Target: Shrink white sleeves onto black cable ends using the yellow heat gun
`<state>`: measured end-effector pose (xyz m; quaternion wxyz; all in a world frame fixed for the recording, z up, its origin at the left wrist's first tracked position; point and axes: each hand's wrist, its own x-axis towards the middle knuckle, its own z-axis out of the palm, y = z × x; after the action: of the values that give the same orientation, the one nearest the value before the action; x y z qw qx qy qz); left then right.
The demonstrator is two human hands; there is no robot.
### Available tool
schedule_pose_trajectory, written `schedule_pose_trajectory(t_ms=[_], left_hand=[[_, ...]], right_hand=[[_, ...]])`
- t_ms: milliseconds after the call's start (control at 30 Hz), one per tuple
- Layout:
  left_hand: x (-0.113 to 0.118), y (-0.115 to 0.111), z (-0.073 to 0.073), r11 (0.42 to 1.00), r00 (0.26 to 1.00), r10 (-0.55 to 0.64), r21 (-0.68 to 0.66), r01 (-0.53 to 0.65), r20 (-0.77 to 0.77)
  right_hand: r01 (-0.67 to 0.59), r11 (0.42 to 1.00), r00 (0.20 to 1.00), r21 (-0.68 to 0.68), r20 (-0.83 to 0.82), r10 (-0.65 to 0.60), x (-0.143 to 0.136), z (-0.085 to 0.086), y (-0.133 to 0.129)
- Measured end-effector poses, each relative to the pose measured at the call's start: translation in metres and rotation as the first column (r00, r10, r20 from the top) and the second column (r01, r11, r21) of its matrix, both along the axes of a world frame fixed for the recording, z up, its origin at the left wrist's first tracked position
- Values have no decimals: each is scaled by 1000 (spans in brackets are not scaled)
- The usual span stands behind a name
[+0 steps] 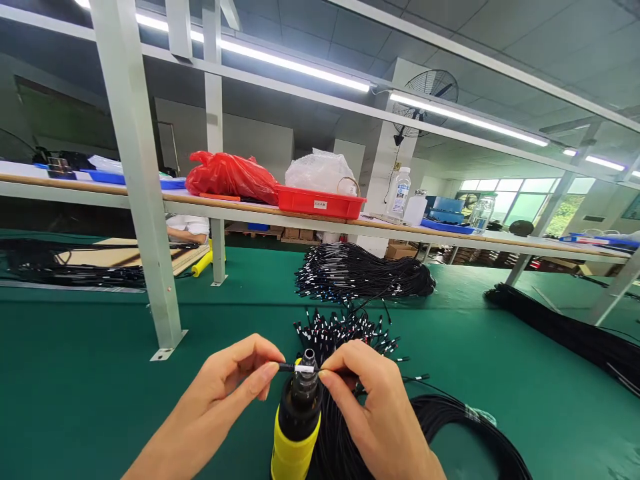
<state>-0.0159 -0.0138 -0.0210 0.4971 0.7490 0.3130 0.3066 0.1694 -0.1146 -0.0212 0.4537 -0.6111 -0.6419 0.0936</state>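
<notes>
Between my two hands a thin black cable with a white sleeve [304, 369] is stretched sideways. My left hand [240, 377] pinches its left end between thumb and forefinger. On the other side, my right hand [367, 393] pinches the cable just right of the sleeve. Right behind the sleeve stands the dark nozzle of a yellow and black heat gun [295, 443], pointing upward. Whether the sleeve touches the nozzle I cannot tell. A bundle of black cables [345, 333] with white-marked ends lies beyond and beneath my right hand.
A larger cable pile [365, 270] lies farther back on the green table [240, 320]. Coiled cable [480, 433] sits at the lower right. A white post [145, 187] rises at left. The raised shelf holds a red tray [320, 203] and bottles. A person's arm [187, 230] shows behind.
</notes>
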Motion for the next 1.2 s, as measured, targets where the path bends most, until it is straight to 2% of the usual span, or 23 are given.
schedule_pose_trajectory(t_ms=[200, 433, 767, 1200], left_hand=[[-4, 2, 0, 990, 998, -69, -121, 68, -2], [-1, 4, 6, 989, 997, -69, -130, 71, 23], [6, 14, 11, 998, 998, -60, -18, 61, 8], [16, 33, 21, 974, 991, -112, 188, 125, -79]], right_hand=[[1, 1000, 999, 14, 45, -2, -1, 1, 1], [-35, 999, 999, -41, 29, 36, 0, 6, 0], [-6, 1000, 998, -20, 65, 8, 7, 14, 9], [8, 1000, 988, -2, 155, -8, 18, 23, 24]])
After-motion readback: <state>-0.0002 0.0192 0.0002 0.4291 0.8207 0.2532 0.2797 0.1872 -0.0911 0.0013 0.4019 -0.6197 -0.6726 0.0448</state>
